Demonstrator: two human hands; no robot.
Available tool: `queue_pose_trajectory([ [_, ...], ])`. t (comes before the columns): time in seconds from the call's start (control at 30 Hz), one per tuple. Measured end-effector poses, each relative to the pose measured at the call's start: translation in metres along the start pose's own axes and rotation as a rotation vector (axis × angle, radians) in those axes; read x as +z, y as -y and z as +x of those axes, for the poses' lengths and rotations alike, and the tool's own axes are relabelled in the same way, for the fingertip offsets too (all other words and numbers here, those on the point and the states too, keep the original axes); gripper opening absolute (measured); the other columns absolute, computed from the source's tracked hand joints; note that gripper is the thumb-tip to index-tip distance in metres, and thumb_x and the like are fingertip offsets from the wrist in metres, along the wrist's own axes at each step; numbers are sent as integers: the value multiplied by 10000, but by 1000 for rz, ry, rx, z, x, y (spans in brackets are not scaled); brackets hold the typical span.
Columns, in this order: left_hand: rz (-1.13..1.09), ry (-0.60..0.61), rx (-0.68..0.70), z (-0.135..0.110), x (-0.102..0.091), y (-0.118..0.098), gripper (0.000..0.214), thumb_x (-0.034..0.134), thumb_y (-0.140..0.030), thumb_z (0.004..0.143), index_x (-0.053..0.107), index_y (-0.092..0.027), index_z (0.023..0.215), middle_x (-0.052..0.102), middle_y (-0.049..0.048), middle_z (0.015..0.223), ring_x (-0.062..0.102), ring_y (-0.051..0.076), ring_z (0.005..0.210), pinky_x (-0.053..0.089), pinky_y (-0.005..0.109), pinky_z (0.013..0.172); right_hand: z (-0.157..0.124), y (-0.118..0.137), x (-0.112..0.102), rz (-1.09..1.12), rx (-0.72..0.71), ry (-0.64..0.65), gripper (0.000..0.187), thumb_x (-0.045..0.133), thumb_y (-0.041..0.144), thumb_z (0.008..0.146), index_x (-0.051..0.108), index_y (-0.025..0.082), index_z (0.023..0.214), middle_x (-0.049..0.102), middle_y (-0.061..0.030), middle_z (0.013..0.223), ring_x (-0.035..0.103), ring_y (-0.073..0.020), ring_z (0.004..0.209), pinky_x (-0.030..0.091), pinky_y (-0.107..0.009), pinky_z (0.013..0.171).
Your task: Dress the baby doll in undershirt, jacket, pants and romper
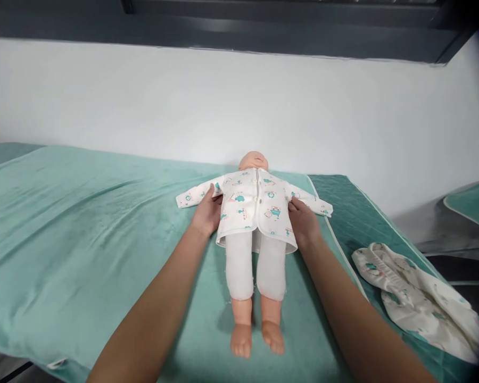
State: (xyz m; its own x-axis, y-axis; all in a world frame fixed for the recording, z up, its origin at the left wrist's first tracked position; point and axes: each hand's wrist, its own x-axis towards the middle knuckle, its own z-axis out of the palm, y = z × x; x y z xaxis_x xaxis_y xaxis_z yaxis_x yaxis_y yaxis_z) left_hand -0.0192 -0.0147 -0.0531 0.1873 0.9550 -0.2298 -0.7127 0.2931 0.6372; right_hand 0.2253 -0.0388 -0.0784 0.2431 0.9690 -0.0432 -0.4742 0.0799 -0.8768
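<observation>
A baby doll [239, 268] lies on its back, head away from me, arms spread and bare feet toward me. It wears a white jacket [241, 205] with green and red prints, joined down the front. My left hand [209, 213] grips the jacket's side just below the sleeve, its thumb on top and its other fingers partly hidden. On the opposite side, my right hand [302, 218] is closed on the jacket below the other sleeve. The doll's legs are white fabric down to the shins.
A green cloth [83, 239] covers the bed, with a darker green quilted strip [335, 197] on the right. White printed baby clothing [419, 298] lies crumpled on that strip. Behind stands a white wall [163, 101], with a dark beam [263, 32] overhead.
</observation>
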Motion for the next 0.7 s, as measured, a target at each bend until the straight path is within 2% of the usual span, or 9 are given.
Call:
queue_pose_trajectory([
  [0.03, -43, -30, 38, 2, -5, -4, 526, 532, -527, 935, 607, -114, 1252, 711, 181, 1199, 678, 296, 1150, 555, 436, 1022, 0, 2, -4, 97, 70, -11, 124, 602, 326, 825, 634, 217, 874, 716, -60, 947, 690, -221, 965, 602, -412, 861],
  [0.1, -120, -88, 110, 5, -15, -13, 557, 469, -554, 957, 575, -105, 1269, 690, 201, 1219, 663, 283, 1177, 562, 419, 1010, 1, 7, -12, 189, 114, -63, 95, 555, 275, 846, 625, 230, 891, 698, -55, 1057, 673, -183, 1048, 585, -373, 938],
  [0.2, -191, -156, 212, 6, -29, -28, 486, 432, -508, 987, 560, -125, 1257, 679, 196, 1228, 648, 267, 1200, 575, 414, 985, 2, 16, -27, 260, 66, -156, 70, 531, 207, 830, 582, 232, 871, 665, -51, 1107, 664, -150, 1066, 574, -337, 972],
  [0.37, -196, -245, 346, 0, -51, -54, 279, 382, -309, 1028, 590, -141, 1107, 709, 157, 1122, 675, 228, 1120, 600, 399, 916, 3, 33, -60, 354, 8, -264, 133, 522, 147, 799, 565, 222, 900, 630, -49, 1077, 673, -133, 996, 606, -300, 901],
  [0.47, -93, -329, 470, -1, -62, -67, 244, 357, -192, 1015, 592, -131, 988, 704, 126, 1016, 692, 197, 1026, 586, 379, 909, -2, 41, -77, 360, -15, -291, 155, 497, 132, 799, 571, 216, 905, 629, -56, 1085, 676, -128, 983, 613, -282, 864],
  [0.53, -7, -396, 566, -1, -67, -69, 182, 404, -128, 978, 580, -142, 934, 683, 84, 963, 686, 157, 961, 564, 336, 917, -9, 43, -83, 361, -24, -334, 165, 494, 103, 776, 563, 208, 883, 634, -56, 1083, 677, -121, 986, 609, -263, 855],
  [0.63, 79, -480, 699, -3, -70, -61, 106, 528, -101, 909, 574, -183, 955, 648, 25, 996, 649, 111, 962, 506, 267, 956, -23, 38, -82, 318, -73, -426, 192, 537, 78, 724, 550, 205, 866, 644, -40, 1037, 680, -116, 976, 600, -240, 844],
  [0.7, 273, -574, 805, -8, -70, -51, 154, 581, -106, 869, 577, -205, 986, 627, 19, 1072, 616, 116, 1049, 456, 254, 1005, -35, 32, -76, 226, -141, -440, 228, 611, 93, 692, 558, 209, 882, 648, -22, 1017, 679, -121, 976, 588, -248, 866],
])
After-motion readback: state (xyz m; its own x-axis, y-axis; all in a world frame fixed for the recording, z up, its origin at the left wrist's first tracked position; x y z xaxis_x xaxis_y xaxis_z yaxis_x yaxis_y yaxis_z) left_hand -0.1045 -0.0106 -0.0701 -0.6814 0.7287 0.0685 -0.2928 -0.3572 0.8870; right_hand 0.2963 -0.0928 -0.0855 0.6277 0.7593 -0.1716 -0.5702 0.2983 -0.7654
